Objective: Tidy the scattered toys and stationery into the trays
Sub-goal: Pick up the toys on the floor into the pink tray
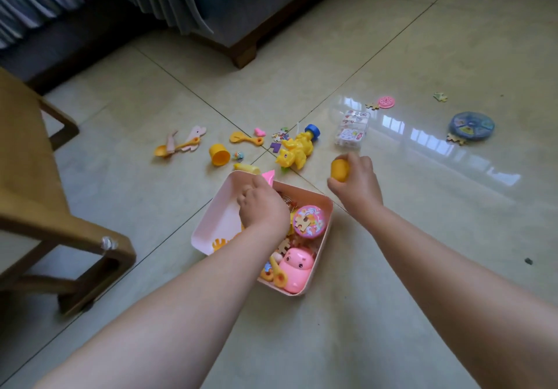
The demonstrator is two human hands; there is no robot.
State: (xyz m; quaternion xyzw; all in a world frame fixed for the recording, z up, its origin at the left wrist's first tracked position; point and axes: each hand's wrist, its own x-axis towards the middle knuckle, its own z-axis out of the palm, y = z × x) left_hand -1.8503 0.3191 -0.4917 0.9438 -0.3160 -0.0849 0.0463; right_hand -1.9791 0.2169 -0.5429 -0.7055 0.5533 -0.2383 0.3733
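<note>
A pink tray (211, 222) sits on the tiled floor, holding a pink pig toy (296, 267), a round pink tin (310, 221), puzzle pieces and small yellow parts. My left hand (262, 207) hovers over the tray's middle with fingers curled; what it holds, if anything, is hidden. To the right of the tray, my right hand (356, 180) grips a yellow egg-shaped capsule (339, 169) above the floor. Beyond the tray lie a yellow dinosaur toy (294, 151), a yellow cup (219, 154), yellow spoons (246, 138) and a clear sticker box (351, 130).
A wooden chair (45, 207) stands at the left. A sofa base and leg (241, 53) fill the back. On the floor at far right lie a blue disc (471, 125), a pink disc (386, 102) and puzzle pieces (440, 96). Pink cut-outs (193, 138) lie at left.
</note>
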